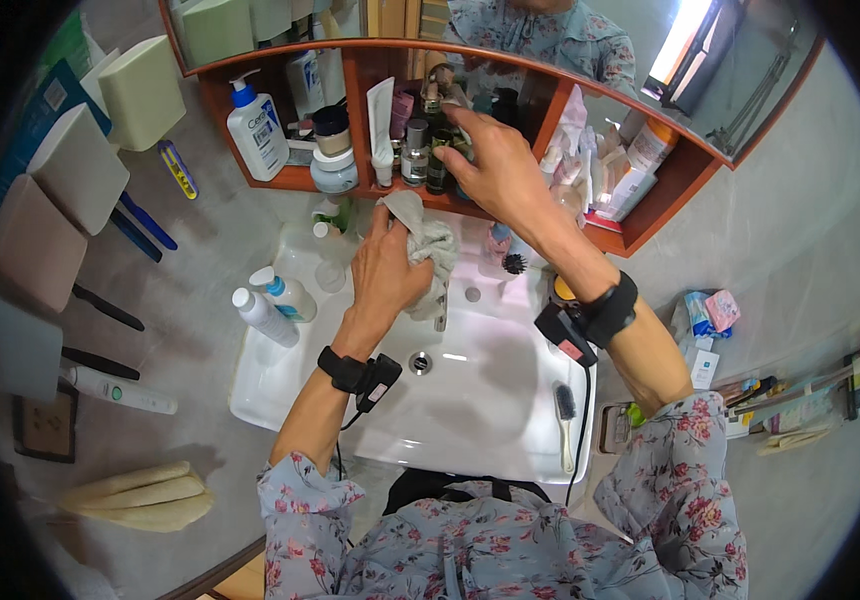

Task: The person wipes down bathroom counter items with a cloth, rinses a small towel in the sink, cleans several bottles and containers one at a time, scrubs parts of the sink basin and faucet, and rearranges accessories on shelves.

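Note:
A crumpled light grey cloth (434, 251) is in my left hand (389, 270), above the back of the white washbasin (400, 442). My right hand (494, 154) reaches into the middle compartment of a reddish-brown wooden cabinet (355, 120). Its thumb and index finger are apart beside a dark green glass bottle (437, 169); whether they touch it is unclear. A clear bottle with a grey cap (415, 154) and a white squeeze tube (380, 127) stand to the left. The other fingers of that hand are partly hidden.
A pump bottle (257, 135) and stacked jars (334, 169) occupy the left compartment; tubes and a box (629, 187) fill the right one. Bottles (269, 319) stand on the basin's left rim, a brush (566, 427) lies at its right. Mirrored doors (550, 45) jut above.

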### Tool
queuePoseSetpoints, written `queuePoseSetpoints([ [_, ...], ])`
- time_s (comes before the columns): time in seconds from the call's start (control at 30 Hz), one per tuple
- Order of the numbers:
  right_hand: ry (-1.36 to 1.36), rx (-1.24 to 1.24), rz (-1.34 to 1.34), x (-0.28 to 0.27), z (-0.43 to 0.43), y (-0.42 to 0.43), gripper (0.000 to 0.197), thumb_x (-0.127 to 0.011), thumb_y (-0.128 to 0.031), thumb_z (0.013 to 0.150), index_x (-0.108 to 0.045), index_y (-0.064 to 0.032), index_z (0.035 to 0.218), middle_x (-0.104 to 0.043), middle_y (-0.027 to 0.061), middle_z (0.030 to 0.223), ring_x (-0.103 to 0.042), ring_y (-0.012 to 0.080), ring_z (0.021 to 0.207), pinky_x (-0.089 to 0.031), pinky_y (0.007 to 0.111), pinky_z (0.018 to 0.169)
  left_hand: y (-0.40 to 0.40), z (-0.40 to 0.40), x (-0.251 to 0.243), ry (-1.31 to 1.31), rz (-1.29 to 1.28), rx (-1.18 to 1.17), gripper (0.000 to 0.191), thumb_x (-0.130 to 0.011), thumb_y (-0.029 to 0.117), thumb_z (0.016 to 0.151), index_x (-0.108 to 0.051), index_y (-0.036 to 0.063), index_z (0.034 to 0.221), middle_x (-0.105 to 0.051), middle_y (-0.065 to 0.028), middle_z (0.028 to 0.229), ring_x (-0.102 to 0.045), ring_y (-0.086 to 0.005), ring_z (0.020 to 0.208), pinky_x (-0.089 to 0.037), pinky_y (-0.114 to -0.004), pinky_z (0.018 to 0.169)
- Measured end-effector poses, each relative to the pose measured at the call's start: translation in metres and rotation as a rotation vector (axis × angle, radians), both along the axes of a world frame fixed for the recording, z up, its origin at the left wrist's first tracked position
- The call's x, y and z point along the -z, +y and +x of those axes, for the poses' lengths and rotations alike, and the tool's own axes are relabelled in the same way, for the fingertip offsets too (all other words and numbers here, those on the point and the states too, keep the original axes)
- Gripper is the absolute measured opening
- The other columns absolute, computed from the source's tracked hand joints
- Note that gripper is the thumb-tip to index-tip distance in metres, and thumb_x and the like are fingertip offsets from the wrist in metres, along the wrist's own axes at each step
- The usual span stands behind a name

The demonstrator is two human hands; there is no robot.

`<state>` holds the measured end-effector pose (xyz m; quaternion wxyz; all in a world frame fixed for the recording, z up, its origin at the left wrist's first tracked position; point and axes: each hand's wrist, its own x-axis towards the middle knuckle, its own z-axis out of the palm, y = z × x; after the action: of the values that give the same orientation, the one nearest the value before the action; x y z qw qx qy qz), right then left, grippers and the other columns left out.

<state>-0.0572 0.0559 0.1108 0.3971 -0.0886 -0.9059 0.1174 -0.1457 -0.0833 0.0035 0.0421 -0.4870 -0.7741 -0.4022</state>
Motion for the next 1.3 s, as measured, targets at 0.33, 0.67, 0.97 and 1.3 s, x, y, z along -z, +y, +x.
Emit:
queuePoseSetpoints([
  [0.33, -0.175, 0.067, 0.004, 0.005, -0.021, 0.018, 0.03, -0.069, -0.016, 0.08, -0.066, -0.0019, 0.106, -0.065, 0.0228, 0.091, -0.062, 0.0403, 0.081, -0.05, 0.044, 0.072, -0.007, -0.005, -0.006, 0.051, -0.075, 0.018, 0.052, -0.071, 0.015, 0.065, -0.057, 0.0014, 0.113, -0.044, -0.0203, 0.123, -0.057, -0.0395, 0.098, -0.05, -0.048, 0.081],
  [0.67, 0.071, 0.077, 0.027, -0.016, 0.012, 0.016, 0.027, -0.064, -0.017, 0.089, -0.061, -0.0018, 0.11, -0.06, 0.0153, 0.095, -0.062, 0.0207, 0.064, -0.047, 0.032, 0.057, 0.017, -0.01, -0.048, 0.126, -0.421, 0.035, 0.053, -0.066, 0.019, 0.063, -0.058, 0.003, 0.113, -0.049, -0.0248, 0.119, -0.06, -0.0455, 0.094, -0.05, -0.05, 0.081],
  [0.97, 0.167, -0.011, -0.057, -0.005, 0.019, 0.018, 0.025, -0.062, -0.014, 0.088, -0.059, -0.0016, 0.109, -0.059, 0.0178, 0.098, -0.061, 0.0305, 0.079, -0.047, 0.036, 0.068, 0.037, -0.001, -0.051, 0.226, -0.492, 0.043, 0.052, -0.06, 0.018, 0.064, -0.058, 0.0048, 0.114, -0.051, -0.0254, 0.116, -0.06, -0.0453, 0.094, -0.051, -0.048, 0.083],
  [1.3, 0.162, -0.024, -0.036, -0.007, 0.021, 0.021, 0.027, -0.062, -0.014, 0.086, -0.058, -0.002, 0.109, -0.057, 0.0216, 0.097, -0.056, 0.0405, 0.091, -0.046, 0.044, 0.079, 0.014, 0.005, -0.031, 0.263, -0.4, 0.002, 0.059, -0.069, 0.018, 0.062, -0.056, 0.0029, 0.118, -0.047, -0.0269, 0.127, -0.061, -0.0428, 0.096, -0.051, -0.048, 0.079],
])
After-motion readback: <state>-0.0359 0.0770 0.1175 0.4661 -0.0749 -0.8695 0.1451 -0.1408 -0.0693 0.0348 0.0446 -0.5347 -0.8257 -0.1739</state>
